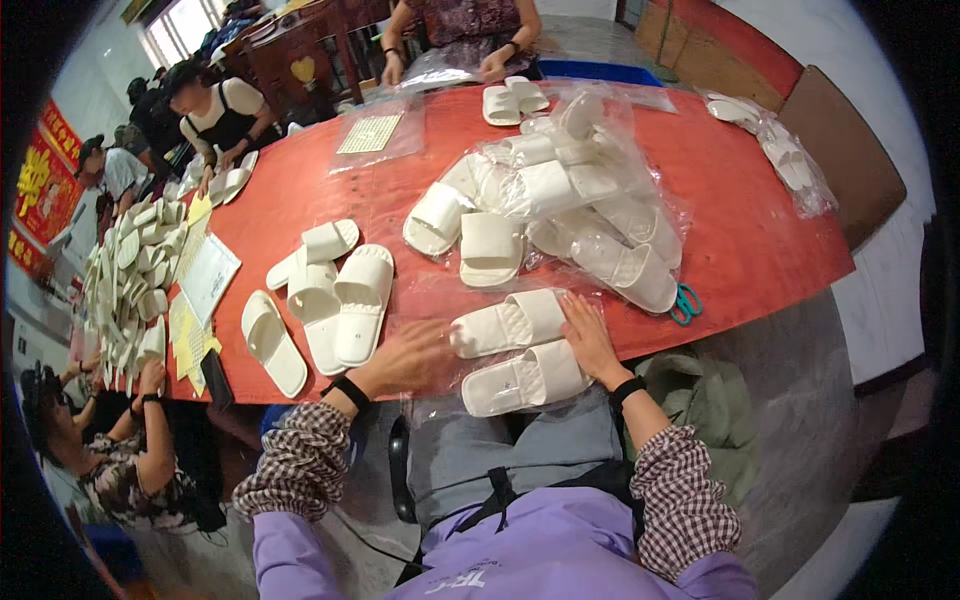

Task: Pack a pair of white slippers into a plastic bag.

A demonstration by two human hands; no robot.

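Observation:
In front of me, at the table's near edge, a pair of white slippers [508, 326] lies side by side in a clear plastic bag [455, 383]. My right hand [592, 338] rests on their strap end, its fingers stretched out over the upper slipper. My left hand [408, 357] is beside the heel end, blurred by motion; whether it grips the bag cannot be made out. To its left lie several loose white slippers [364, 300], one tilted across another. Beyond the bagged pair, a heap of white slippers [540, 190] in clear bags covers the middle of the table.
Teal scissors [686, 304] lie near the table's right edge. A sticker sheet [370, 134] and a bagged pair [515, 98] sit at the far side. Another slipper pile [135, 250], papers [208, 280] and a dark phone-like object [216, 377] are left. Co-workers sit around the red table [760, 250].

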